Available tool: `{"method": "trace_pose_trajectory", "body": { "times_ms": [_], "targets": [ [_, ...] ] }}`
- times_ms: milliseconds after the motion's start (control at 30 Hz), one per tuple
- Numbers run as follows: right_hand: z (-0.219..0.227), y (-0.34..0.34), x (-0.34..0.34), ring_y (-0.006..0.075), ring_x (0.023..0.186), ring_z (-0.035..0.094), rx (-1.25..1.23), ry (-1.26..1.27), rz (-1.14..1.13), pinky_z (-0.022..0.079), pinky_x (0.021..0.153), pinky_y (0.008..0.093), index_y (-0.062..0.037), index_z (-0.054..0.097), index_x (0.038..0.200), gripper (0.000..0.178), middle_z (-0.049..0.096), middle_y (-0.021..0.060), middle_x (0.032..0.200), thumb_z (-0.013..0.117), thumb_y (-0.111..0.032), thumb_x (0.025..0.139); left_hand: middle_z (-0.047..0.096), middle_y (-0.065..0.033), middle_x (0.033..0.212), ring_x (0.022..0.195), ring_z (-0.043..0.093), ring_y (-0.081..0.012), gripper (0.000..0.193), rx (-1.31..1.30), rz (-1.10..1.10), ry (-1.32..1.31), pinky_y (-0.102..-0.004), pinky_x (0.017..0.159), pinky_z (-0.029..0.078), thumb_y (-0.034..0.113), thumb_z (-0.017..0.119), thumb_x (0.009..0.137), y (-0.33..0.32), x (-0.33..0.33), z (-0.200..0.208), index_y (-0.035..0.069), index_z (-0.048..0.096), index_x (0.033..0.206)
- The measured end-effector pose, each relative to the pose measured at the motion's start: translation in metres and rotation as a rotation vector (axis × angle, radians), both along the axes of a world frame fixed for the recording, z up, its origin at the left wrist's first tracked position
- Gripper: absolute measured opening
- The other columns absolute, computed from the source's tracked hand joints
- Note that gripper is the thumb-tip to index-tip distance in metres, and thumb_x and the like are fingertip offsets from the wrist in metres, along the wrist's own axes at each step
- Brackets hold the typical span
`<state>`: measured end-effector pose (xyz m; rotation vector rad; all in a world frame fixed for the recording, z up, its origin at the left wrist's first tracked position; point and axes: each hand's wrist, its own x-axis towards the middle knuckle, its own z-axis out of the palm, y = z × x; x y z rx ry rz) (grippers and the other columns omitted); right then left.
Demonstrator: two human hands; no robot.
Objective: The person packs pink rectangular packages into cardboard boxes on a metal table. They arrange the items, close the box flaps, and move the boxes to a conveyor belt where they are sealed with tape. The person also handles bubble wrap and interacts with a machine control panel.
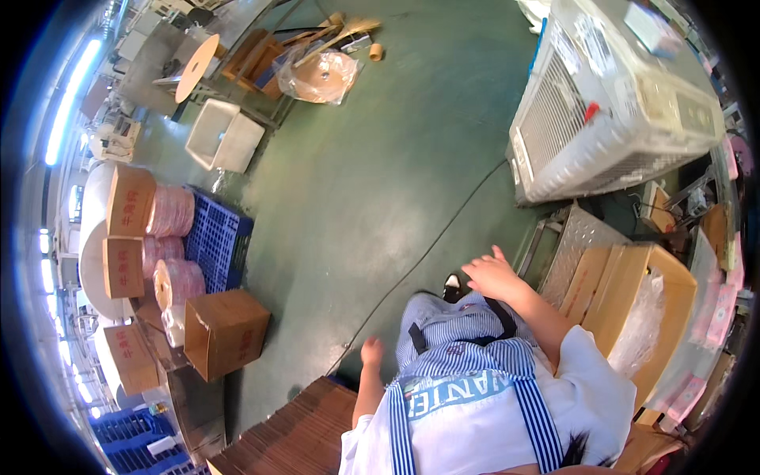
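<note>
My right hand [492, 275] is held out ahead of my body with its fingers spread, and nothing is in it. It is above the floor, to the left of an open cardboard box [599, 297] with clear plastic wrap [643, 324] inside. Down at my left side hangs my left hand [372, 351]; its fingers are too small and turned away to make out. Below that hand lies a stack of flat brown cardboard [297, 427]. My striped apron [467, 366] covers my front, and one dark shoe with white [452, 286] shows on the floor.
A black cable [427, 251] crosses the green floor toward a large grey air cooler [586, 119]. At left, cardboard boxes [227, 332] and wrapped rolls [172, 210] stand by a blue pallet [218, 237]. Farther off are a white bin [224, 136] and a plastic-covered reel [321, 77].
</note>
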<state>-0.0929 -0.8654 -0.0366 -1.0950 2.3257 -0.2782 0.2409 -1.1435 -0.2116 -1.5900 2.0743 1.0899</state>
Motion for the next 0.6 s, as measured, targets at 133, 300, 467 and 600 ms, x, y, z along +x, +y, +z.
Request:
{"method": "trace_pose_trajectory", "body": {
  "times_ms": [133, 300, 467, 600],
  "targets": [
    [0.016, -0.044, -0.126, 0.0281, 0.101, 0.056, -0.138, -0.017, -0.052, 0.033, 0.098, 0.0474, -0.0119, 0.057, 0.11, 0.032, 0.061, 0.0082, 0.099, 0.06, -0.023, 0.08, 0.064, -0.0089, 0.075, 0.062, 0.061, -0.0206, 0.024, 0.371, 0.053, -0.204, -0.032, 0.051, 0.047, 0.022, 0.055, 0.081, -0.023, 0.014, 0.002, 0.003, 0.062, 0.094],
    [-0.044, -0.056, -0.272, 0.0304, 0.097, 0.058, 0.054, 0.004, -0.14, 0.043, 0.085, 0.0438, -0.0101, 0.058, 0.103, 0.027, 0.062, 0.0098, 0.098, 0.057, -0.024, 0.08, 0.065, -0.0088, 0.077, 0.067, 0.063, -0.021, 0.024, 0.399, -0.389, -0.357, -0.0317, 0.056, 0.049, 0.022, 0.058, 0.079, -0.069, -0.122, 0.002, 0.004, 0.064, 0.094],
    [-0.134, 0.003, -0.348, 0.0345, 0.089, 0.06, 0.088, -0.234, -0.672, 0.048, 0.076, 0.0465, -0.0051, 0.058, 0.091, 0.023, 0.062, 0.0178, 0.092, 0.053, -0.02, 0.074, 0.067, -0.0087, 0.079, 0.072, 0.065, -0.0215, 0.024, 0.221, -1.029, -0.307, -0.0313, 0.06, 0.051, 0.022, 0.062, 0.077, -0.176, -0.427, -0.072, 0.004, 0.065, 0.093],
    [-0.217, 0.053, -0.358, 0.0378, 0.072, 0.062, 0.263, -0.547, -0.797, 0.049, 0.065, 0.0454, 0.0005, 0.065, 0.076, 0.026, 0.063, 0.0219, 0.077, 0.051, -0.021, 0.076, 0.068, -0.0085, 0.08, 0.073, 0.066, -0.0203, 0.024, -0.083, -0.874, -0.002, -0.0307, 0.063, 0.052, 0.018, 0.062, 0.076, -0.265, -0.763, -0.078, 0.004, 0.064, 0.096]
  ]
}}
